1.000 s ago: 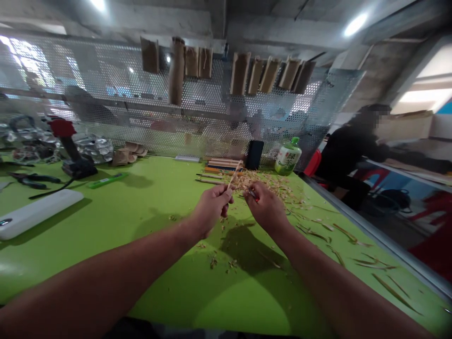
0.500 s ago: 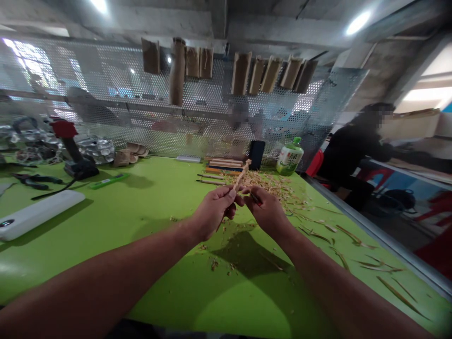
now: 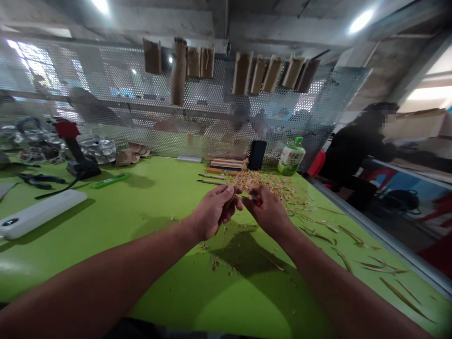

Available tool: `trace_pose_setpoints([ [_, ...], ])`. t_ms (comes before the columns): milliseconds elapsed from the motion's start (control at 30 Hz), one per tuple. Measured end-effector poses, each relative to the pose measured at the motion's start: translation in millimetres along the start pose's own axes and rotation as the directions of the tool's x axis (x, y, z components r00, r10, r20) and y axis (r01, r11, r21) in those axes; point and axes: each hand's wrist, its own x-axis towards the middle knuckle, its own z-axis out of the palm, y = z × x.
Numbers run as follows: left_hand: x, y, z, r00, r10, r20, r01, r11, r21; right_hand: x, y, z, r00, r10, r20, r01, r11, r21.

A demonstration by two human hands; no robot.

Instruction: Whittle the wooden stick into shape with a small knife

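My left hand [image 3: 213, 213] is closed around a thin wooden stick [image 3: 238, 179] whose tip pokes up past the fingers. My right hand [image 3: 269, 212] is closed on a small knife with a red handle [image 3: 256, 199], held right against the stick. Both hands hover close together above the green table [image 3: 148, 207]. A heap of pale wood shavings [image 3: 271, 182] lies just beyond them, and more chips are scattered under my hands.
Behind the shavings lie wooden sticks [image 3: 226, 165], a black box [image 3: 256, 154] and a green bottle [image 3: 291, 157]. At the left are a white flat device [image 3: 38, 213], a green marker [image 3: 110, 180], pliers [image 3: 38, 179] and a red-topped tool [image 3: 72, 146]. A person in black [image 3: 356, 150] sits at right beyond the table's metal edge.
My hands have drawn slightly closer together and shifted a little right. The stick now shows less above my left fingers than a second ago.
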Motion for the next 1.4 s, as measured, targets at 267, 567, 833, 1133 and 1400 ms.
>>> trace_pose_setpoints([
  [267, 0.1, 3.5, -1.2, 0.998, -0.060, 0.014, 0.060, 0.998, -0.011, 8.4, 21.9, 10.0, 0.969, -0.162, 0.189, 0.107, 0.956, 0.272],
  [567, 4.1, 10.7, -8.2, 0.988, -0.125, 0.093, 0.139, 0.978, -0.154, 10.0, 27.6, 11.8, 0.961, -0.146, 0.234, 0.071, 0.951, 0.302],
  [833, 5.6, 16.9, -11.8, 0.995, -0.056, -0.077, 0.058, 0.998, 0.022, 8.7, 23.7, 6.1, 0.966, -0.215, 0.142, 0.204, 0.975, 0.090],
  [1133, 8.8, 13.7, -14.5, 0.996, -0.090, -0.013, 0.090, 0.957, 0.277, 0.5, 12.6, 12.6, 0.916, -0.299, 0.267, 0.237, 0.941, 0.241],
  [1400, 14.9, 8.4, -17.5, 0.991, -0.042, -0.128, 0.086, 0.930, 0.357, -0.1, 9.9, 3.7, 0.905, -0.304, 0.298, 0.214, 0.930, 0.300],
])
